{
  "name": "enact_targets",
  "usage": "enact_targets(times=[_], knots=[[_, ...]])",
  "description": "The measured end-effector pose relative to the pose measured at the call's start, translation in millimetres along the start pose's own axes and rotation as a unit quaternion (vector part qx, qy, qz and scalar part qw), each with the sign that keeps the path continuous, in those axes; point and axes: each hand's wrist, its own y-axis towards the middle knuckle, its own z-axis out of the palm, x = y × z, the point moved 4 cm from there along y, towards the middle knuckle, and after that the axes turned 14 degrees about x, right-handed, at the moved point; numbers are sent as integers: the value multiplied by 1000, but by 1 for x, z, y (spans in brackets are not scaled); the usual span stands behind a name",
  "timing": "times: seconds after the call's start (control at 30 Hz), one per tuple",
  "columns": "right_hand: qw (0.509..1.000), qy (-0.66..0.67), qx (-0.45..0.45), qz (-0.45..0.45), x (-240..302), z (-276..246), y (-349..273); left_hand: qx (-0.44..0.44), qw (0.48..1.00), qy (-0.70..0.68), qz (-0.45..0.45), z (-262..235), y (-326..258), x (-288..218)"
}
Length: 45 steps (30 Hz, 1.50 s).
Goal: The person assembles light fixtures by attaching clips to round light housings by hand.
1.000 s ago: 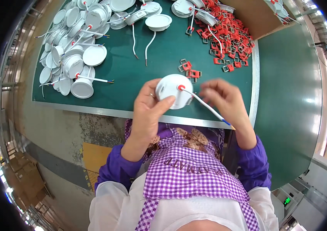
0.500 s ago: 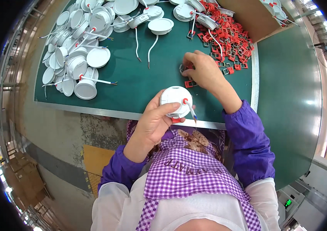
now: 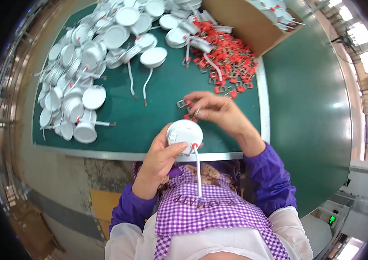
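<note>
Right hand (image 3: 216, 110) is now pinching a red spring clip (image 3: 184, 104) off the mat, while left hand (image 3: 162, 158) is still gripping the white downlight (image 3: 184, 132), ready for fitting.

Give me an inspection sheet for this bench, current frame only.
Surface: green mat with pale edge strip.
Job's things: white round lamp housing in left hand; red-and-metal spring clip at right hand.
Clutter: pile of white housings at left; heap of red clips; cardboard box.
Grippers: both hands closed on their parts.
Cables: white lead hangs from the held housing.
Surroundings: green side table.
</note>
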Motion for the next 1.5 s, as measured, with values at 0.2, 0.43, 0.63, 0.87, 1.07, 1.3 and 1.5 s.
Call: enact_targets(times=[0.2,0.43,0.63,0.87,1.07,1.3,1.5], knots=[[982,171,76,-23,-11,3,-22,69,992,-103,-7,12,16,1],[994,99,28,-46,4,2,-38,68,991,-100,-63,8,14,9],[993,84,51,-70,9,6,-46,105,975,-181,-70,14,15,13],[997,6,-59,40,20,12,-59,42,997,-39,-43,13,18,1],[975,96,-129,154,13,18,-63,23,998,34,-56,10,15,4],[968,83,-207,113,7,3,-62,-20,989,142,-24,12,19,-7],[935,-248,-254,4,44,23,-56,-73,971,229,-6,19,23,-13]])
